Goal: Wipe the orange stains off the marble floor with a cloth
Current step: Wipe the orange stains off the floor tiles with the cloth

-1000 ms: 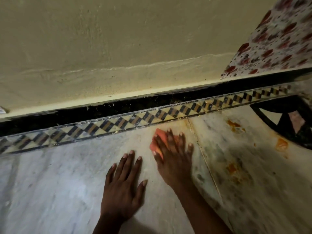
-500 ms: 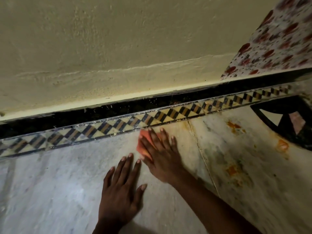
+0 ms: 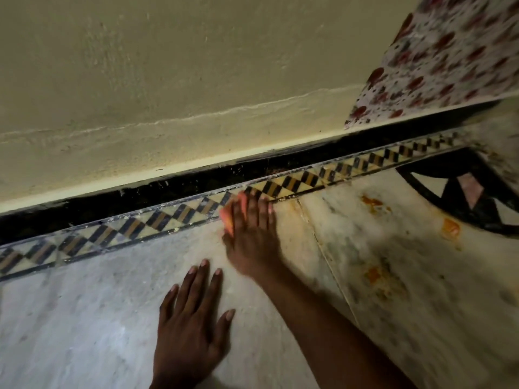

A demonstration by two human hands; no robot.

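The right hand is pressing a small orange cloth flat against the pale veined marble floor, its fingers lying straight and released over the cloth at the edge of the black-and-yellow checkered border strip. The left hand is resting palm-down, fingers spread, on the floor nearby. Orange stains are lying well to the right.

Right hand flat on the orange cloth at the floor's patterned border, left hand spread flat on the marble floor, orange stains toward the right edge, flowered fabric top right
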